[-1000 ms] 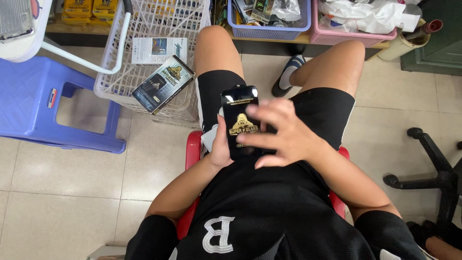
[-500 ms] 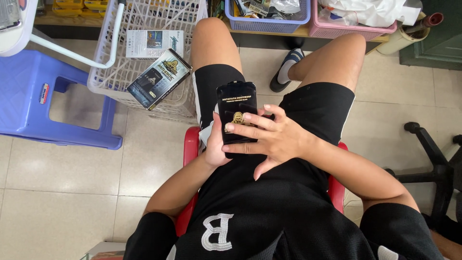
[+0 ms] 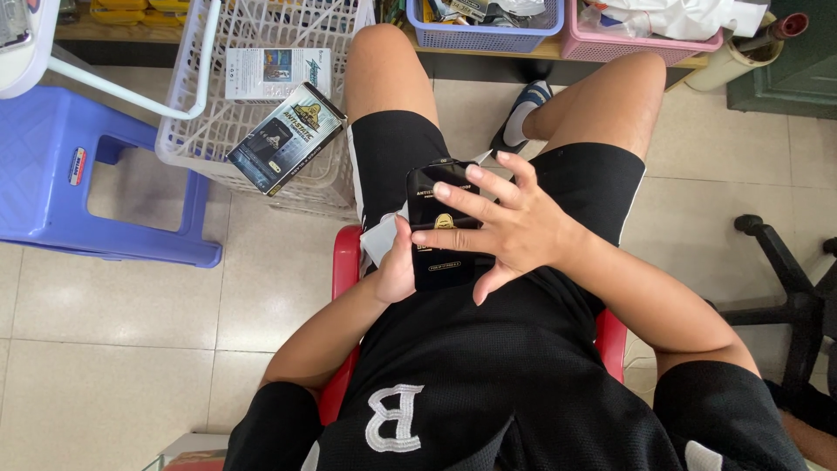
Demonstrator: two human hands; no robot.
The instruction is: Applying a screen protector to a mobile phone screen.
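Glossy black flat box point(image 3: 440, 228) gripped underneath by left hand point(image 3: 397, 270); right hand point(image 3: 514, 228) spread open, fingertips pressing it.

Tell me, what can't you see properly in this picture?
- Black box, head view: the right hand covers most of its front.
- Left hand: its fingers are behind the box.
- Red chair: mostly hidden under the person.
- Pink basket and blue basket: cut off by the top edge.

Left hand point(image 3: 397, 270) cupped low in lap, right hand point(image 3: 514, 228) above, fingers spread flat.
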